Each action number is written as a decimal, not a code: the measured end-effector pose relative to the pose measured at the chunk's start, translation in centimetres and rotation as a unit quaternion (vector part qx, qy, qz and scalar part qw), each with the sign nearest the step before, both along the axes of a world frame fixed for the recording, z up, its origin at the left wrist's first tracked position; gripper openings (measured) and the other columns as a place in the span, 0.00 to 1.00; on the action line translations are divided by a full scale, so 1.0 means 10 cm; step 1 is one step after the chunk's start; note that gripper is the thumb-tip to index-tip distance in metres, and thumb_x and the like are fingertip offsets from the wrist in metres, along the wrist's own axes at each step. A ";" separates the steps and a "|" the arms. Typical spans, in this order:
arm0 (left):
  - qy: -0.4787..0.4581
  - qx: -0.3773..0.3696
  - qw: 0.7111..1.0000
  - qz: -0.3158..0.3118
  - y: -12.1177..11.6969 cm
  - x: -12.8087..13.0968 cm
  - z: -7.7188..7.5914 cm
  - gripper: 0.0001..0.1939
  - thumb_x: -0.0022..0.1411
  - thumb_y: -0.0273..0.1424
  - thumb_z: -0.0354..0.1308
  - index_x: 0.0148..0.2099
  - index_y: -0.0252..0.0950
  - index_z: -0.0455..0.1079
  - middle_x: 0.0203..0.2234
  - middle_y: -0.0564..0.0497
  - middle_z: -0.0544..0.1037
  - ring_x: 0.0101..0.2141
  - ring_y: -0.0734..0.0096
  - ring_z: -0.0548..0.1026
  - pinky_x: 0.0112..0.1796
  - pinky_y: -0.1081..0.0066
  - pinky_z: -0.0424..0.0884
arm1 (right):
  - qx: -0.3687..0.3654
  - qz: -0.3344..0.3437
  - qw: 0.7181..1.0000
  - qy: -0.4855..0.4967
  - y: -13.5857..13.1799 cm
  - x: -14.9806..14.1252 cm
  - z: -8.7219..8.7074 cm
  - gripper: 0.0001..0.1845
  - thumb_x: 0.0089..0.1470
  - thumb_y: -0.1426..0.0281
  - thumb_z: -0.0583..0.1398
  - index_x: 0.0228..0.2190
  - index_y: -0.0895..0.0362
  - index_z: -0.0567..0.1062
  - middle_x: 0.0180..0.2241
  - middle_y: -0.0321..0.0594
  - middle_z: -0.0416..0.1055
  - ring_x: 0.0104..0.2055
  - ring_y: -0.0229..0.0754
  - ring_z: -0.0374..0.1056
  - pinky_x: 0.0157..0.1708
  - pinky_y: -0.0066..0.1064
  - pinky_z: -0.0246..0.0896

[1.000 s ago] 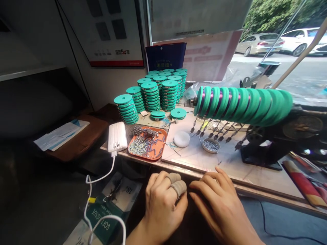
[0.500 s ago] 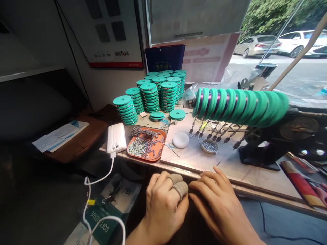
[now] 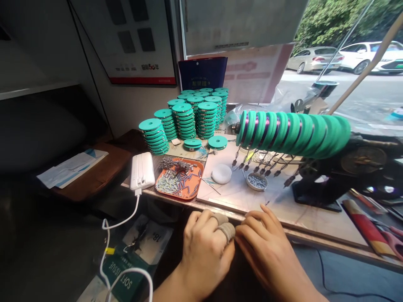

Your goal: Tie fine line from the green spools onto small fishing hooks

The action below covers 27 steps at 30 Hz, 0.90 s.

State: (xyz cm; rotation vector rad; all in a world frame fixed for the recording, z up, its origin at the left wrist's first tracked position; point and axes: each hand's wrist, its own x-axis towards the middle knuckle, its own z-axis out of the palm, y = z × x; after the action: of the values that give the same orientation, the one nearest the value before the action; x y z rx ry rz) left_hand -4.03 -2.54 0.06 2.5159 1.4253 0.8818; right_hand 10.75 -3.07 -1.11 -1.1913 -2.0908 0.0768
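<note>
Where left hand (image 3: 206, 247) and right hand (image 3: 267, 245) curl: desk's (image 3: 327, 242) front edge.
Grip: pinch indeterminable.
Spool row (image 3: 294, 133): beyond nearer right hand, axis left-to-right.

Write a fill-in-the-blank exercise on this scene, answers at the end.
The cloth wraps are worn on the ____ hand.
The tray is coloured ____.
The cable plugged into the power bank is ____.
In the picture, the bowl lies to the ____ of the round disc.

Missing words: left; orange; white; right.
</note>
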 end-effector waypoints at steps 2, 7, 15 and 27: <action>-0.001 -0.005 1.000 -0.001 0.00 -0.01 0.01 0.03 0.53 0.25 0.57 0.29 0.37 0.68 0.26 0.53 0.73 0.31 0.68 0.67 0.32 0.66 0.58 | -0.003 0.001 1.000 0.013 0.00 0.01 -0.01 0.11 0.54 0.77 0.50 0.25 0.55 0.69 0.24 0.36 0.65 0.36 0.43 0.60 0.53 0.48 0.46; -0.007 -0.064 0.998 0.013 0.03 -0.08 0.06 0.12 0.48 0.31 0.64 0.38 0.40 0.70 0.29 0.53 0.75 0.34 0.65 0.68 0.34 0.66 0.61 | -0.019 0.010 0.999 0.038 -0.01 0.08 0.02 0.08 0.53 0.77 0.52 0.28 0.55 0.69 0.26 0.35 0.67 0.36 0.42 0.61 0.54 0.48 0.44; -0.003 -0.078 0.997 -0.010 0.04 -0.10 0.09 0.03 0.52 0.27 0.61 0.32 0.39 0.71 0.27 0.55 0.75 0.32 0.68 0.69 0.34 0.67 0.61 | -0.019 0.007 0.997 0.069 -0.02 0.05 0.02 0.08 0.53 0.76 0.53 0.27 0.53 0.70 0.24 0.34 0.68 0.37 0.42 0.63 0.54 0.46 0.45; -0.055 -0.143 0.988 0.014 0.01 -0.21 0.15 0.03 0.56 0.29 0.58 0.30 0.38 0.71 0.26 0.53 0.74 0.32 0.68 0.68 0.36 0.67 0.60 | -0.011 0.054 0.998 0.037 0.03 0.06 0.00 0.04 0.53 0.73 0.56 0.33 0.55 0.68 0.25 0.35 0.67 0.32 0.40 0.64 0.50 0.44 0.51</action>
State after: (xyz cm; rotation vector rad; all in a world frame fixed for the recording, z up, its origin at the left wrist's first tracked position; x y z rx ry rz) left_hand -6.13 -2.40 1.59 2.2103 1.4395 0.7456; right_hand 11.33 -2.73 -1.13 -1.0708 -2.0932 0.1928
